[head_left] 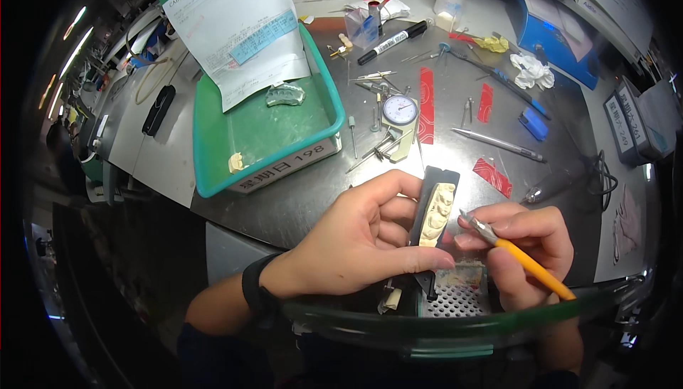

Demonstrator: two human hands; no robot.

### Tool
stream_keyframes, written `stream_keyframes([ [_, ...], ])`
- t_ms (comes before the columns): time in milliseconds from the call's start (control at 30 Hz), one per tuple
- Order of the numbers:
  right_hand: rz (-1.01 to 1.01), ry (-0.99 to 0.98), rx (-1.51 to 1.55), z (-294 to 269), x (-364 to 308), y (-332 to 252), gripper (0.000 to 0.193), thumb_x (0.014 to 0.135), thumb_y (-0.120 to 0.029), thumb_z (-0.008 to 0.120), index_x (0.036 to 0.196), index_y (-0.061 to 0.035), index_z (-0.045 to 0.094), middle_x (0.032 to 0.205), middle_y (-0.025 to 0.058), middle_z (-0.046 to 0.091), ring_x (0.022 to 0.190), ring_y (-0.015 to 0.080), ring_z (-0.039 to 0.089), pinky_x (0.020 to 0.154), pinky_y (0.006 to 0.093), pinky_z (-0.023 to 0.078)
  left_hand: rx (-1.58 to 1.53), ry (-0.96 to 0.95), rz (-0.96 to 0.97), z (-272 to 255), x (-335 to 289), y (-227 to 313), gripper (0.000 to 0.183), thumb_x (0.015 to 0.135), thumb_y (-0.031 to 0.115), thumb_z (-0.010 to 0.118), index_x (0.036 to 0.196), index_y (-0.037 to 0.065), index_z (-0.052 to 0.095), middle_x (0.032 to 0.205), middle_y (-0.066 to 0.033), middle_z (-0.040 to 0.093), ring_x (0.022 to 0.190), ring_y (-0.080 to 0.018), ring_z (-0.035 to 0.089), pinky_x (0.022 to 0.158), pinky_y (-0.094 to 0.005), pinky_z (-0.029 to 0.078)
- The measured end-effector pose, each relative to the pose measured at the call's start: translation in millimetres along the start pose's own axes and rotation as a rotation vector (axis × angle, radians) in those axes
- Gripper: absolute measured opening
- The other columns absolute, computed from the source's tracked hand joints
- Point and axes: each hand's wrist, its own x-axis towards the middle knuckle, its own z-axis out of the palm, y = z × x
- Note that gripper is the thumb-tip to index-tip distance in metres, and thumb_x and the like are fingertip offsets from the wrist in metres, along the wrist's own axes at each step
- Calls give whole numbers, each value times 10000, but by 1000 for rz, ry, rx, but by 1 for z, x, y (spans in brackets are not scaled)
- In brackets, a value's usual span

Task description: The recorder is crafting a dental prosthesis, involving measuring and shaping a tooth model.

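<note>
My left hand [338,247] is wrapped around the black base [430,184] of a dental model, its thumb along the near end. On the base sits a row of cream-coloured plaster teeth [436,217] facing up. My right hand [541,243] pinches an orange-handled knife [535,268] near its metal collar. The knife's tip points at the plaster teeth from the right, with a small gap between. Below the model, a small black hinge part [429,286] shows by my left thumb, and a perforated metal plate [455,302] lies under both hands.
A green tray [274,168] at left holds papers [235,40], a clear mould [286,94] and a plaster piece [236,163]. A dial gauge [400,110], burs, red strips [427,104] and a metal pen-shaped tool [498,144] lie beyond my hands. A dark curved rim [455,326] crosses the foreground.
</note>
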Motion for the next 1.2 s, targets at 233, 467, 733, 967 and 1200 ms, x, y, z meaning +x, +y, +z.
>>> stream_keyframes([
  [233,-231,-93,-239,1,26,-4,234,817,44,660,1039,40,587,993,252,692,954,378,704,843,416,574,-57,-10,-91,-8,0,5,627,786,-180,683,1332,-57,399,1214,-232,602,1086,-289,659,925,-425,588],
  [467,-269,-137,-346,-1,26,-5,293,722,98,701,995,26,625,1020,260,694,999,394,695,861,421,567,-211,-89,-58,-7,-3,5,480,924,-16,630,1353,-48,416,1224,-191,602,1093,-233,646,902,-340,569],
  [733,-204,-161,-287,-1,19,-7,281,773,48,717,1020,42,583,1050,302,679,1058,422,668,902,445,548,-285,-65,-30,-5,-5,-1,417,957,10,591,1330,-65,419,1205,-197,603,1091,-257,646,920,-363,568],
  [967,-212,-108,-274,3,19,-1,280,785,49,715,1013,37,553,1051,310,676,1072,425,661,910,446,544,-302,-59,2,-6,-5,-4,382,950,-5,596,1288,-73,432,1184,-207,606,1097,-253,646,930,-349,563],
  [1200,-196,-194,-310,0,18,-4,222,917,-54,620,1061,29,473,1092,336,635,1097,418,639,967,507,502,-306,-68,55,-5,-4,-8,366,938,-19,609,1259,-73,442,1182,-194,592,1102,-255,646,940,-345,557],
])
